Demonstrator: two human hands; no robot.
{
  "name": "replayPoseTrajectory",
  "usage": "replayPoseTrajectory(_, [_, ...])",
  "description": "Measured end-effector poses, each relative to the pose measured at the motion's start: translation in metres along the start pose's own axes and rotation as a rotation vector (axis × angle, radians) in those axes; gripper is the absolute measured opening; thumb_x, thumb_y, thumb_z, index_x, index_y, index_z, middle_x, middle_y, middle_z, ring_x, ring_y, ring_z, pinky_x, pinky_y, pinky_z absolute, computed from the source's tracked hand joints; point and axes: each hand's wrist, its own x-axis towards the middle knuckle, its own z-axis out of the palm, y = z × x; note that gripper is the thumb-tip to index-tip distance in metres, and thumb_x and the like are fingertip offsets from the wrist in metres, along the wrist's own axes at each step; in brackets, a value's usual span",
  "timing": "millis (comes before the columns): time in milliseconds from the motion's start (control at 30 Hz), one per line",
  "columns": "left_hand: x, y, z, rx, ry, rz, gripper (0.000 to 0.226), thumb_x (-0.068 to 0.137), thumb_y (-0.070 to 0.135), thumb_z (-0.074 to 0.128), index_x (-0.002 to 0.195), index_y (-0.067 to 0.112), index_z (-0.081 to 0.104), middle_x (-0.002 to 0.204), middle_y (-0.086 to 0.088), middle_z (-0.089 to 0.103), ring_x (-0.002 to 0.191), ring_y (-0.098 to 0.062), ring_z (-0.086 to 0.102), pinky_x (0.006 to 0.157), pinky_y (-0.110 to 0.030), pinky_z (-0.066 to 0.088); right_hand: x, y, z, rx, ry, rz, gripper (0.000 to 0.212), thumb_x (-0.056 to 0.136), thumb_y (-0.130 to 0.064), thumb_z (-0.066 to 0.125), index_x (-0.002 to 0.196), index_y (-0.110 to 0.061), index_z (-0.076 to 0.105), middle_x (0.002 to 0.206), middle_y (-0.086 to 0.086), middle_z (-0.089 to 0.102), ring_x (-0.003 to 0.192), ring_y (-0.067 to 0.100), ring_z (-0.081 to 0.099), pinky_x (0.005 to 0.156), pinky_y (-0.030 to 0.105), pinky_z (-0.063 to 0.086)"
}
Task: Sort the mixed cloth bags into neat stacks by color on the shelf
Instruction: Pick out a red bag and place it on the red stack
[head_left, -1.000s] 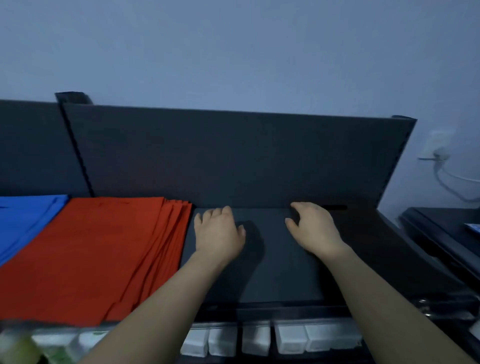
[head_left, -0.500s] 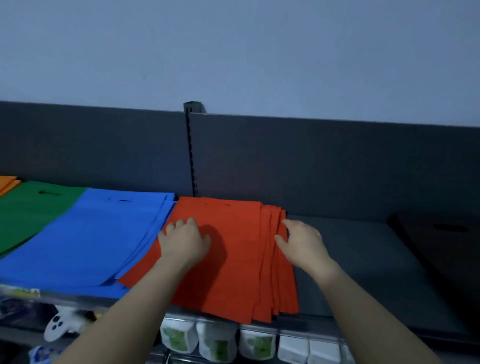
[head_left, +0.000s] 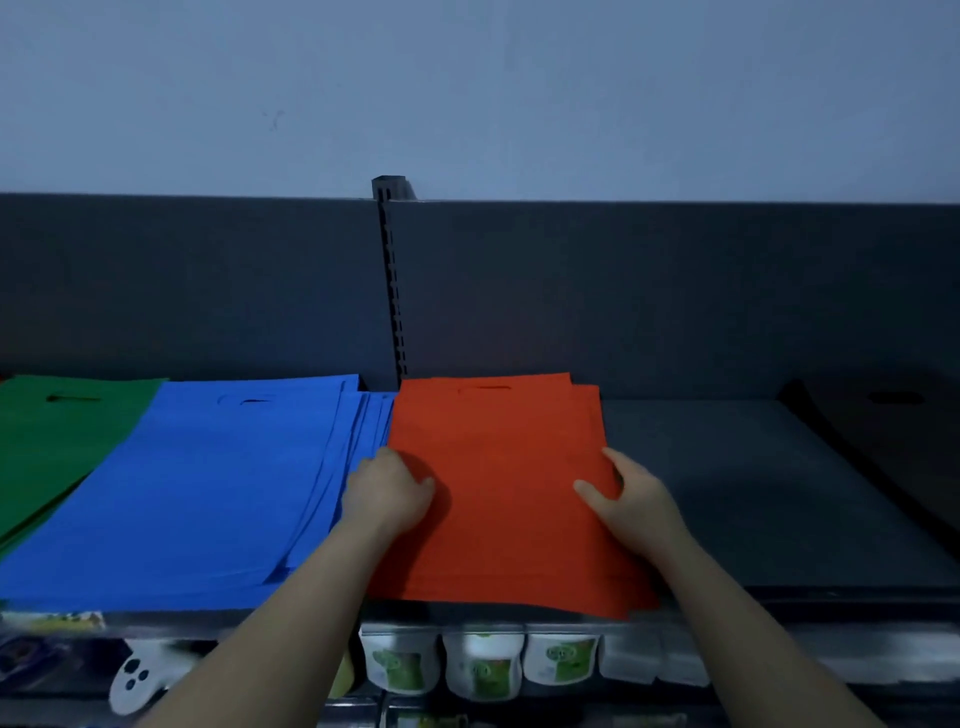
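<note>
A stack of red cloth bags (head_left: 498, 499) lies in the middle of the dark shelf (head_left: 727, 493). My left hand (head_left: 387, 493) grips its left edge, fingers curled down the side and thumb on top. My right hand (head_left: 631, 499) holds its right edge, with the thumb lying on the top bag. A blue stack (head_left: 208, 483), slightly fanned on its right side, lies just left of the red one. Further left is a green stack (head_left: 57, 441). A black bag (head_left: 893, 431) lies at the far right of the shelf.
A dark back panel with a slotted upright post (head_left: 392, 280) stands behind the stacks. Below the shelf's front edge hang white and green pouches (head_left: 483, 670). A white controller (head_left: 132, 680) sits lower left. Bare shelf shows between the red stack and the black bag.
The view has swung left from the black bag to the red stack. The red bags, fanned and skewed half a second ago, now sit squared, with my hands moved out to their two side edges.
</note>
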Motion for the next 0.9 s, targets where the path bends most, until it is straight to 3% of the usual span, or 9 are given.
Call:
replayPoseTrajectory(133, [0.005,0.003,0.000,-0.056,-0.066,0.020,0.046,0.083,0.041,0.060,0.110,0.004,0.056,0.113,-0.016,0.061,0.100,-0.031,0.059,0.079,-0.033,0.050,0.000,0.003,0.007,0.016,0.049,-0.008,0.069,0.087,-0.040,0.064,0.145,-0.012,0.038,0.150,0.007,0.038,0.138,0.020,0.036,0.111,0.029,0.027])
replayPoseTrajectory(267, [-0.002,0.007,0.009,-0.120,-0.082,0.056,0.051,0.086,0.035,0.062,0.123,0.004,0.047,0.122,-0.013,0.054,0.106,-0.029,0.056,0.080,-0.030,0.046,0.003,0.007,0.006,0.033,0.078,0.036,0.069,0.087,-0.039,0.065,0.145,-0.013,0.039,0.154,0.011,0.031,0.146,0.018,0.019,0.115,0.030,0.021])
replayPoseTrajectory(400, [-0.002,0.009,0.007,-0.181,-0.064,0.015,0.060,0.087,0.034,0.063,0.131,0.000,0.040,0.128,-0.017,0.052,0.113,-0.032,0.054,0.091,-0.037,0.049,0.004,0.011,0.006,0.092,0.083,0.037,0.071,0.085,-0.035,0.068,0.146,-0.011,0.038,0.149,0.011,0.041,0.138,0.022,0.037,0.112,0.032,0.031])
replayPoseTrajectory(533, [0.001,0.016,-0.003,-0.331,-0.131,0.023,0.025,0.088,0.029,0.064,0.096,0.006,0.060,0.095,-0.010,0.064,0.087,-0.026,0.062,0.078,-0.034,0.054,0.006,0.011,0.003,0.156,0.046,0.072,0.072,0.087,-0.038,0.065,0.148,-0.015,0.034,0.147,0.007,0.044,0.136,0.023,0.040,0.112,0.037,0.034])
replayPoseTrajectory(633, [-0.002,0.021,-0.009,-0.505,-0.175,-0.001,0.018,0.093,0.024,0.059,0.077,0.017,0.056,0.083,-0.004,0.060,0.076,-0.021,0.059,0.072,-0.031,0.050,0.007,0.011,0.002,0.168,0.002,0.096,0.074,0.088,-0.043,0.060,0.150,-0.017,0.030,0.151,0.004,0.039,0.142,0.025,0.031,0.115,0.044,0.029])
replayPoseTrajectory(767, [0.006,0.022,-0.017,-0.562,-0.167,-0.078,0.016,0.092,0.023,0.060,0.089,0.008,0.059,0.087,-0.009,0.062,0.082,-0.027,0.059,0.072,-0.031,0.046,0.015,0.007,-0.006,0.183,-0.090,0.111,0.067,0.092,-0.043,0.056,0.148,-0.014,0.034,0.152,0.004,0.037,0.140,0.021,0.033,0.116,0.038,0.027])
replayPoseTrajectory(900, [0.021,0.026,-0.031,-0.701,-0.281,-0.190,0.029,0.088,0.026,0.068,0.100,0.001,0.057,0.089,-0.014,0.064,0.089,-0.033,0.063,0.084,-0.043,0.053,0.028,-0.006,-0.016,0.264,-0.055,0.193,0.055,0.094,-0.030,0.057,0.143,-0.009,0.043,0.147,0.008,0.042,0.134,0.025,0.042,0.111,0.035,0.034])
